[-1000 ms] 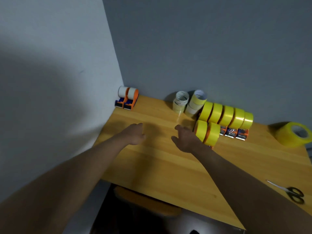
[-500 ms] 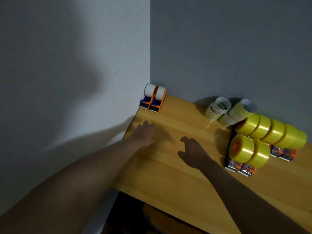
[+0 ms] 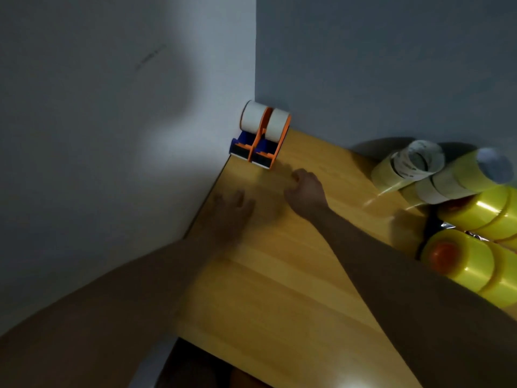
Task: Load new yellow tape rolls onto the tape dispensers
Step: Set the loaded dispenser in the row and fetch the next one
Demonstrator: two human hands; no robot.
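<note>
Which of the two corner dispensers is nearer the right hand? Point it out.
The right-hand dispenser of the corner pair: its front end lies just beyond the right hand, while its twin stands against the side wall.

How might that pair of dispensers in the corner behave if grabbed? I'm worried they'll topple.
The two orange dispensers probably tip rather than roll: each carries a white core high at the back, over a narrow blue base. They stand side by side touching, so tugging one may drag the other. With cores that look spent, they are likely light. The right hand is nearest.
</note>
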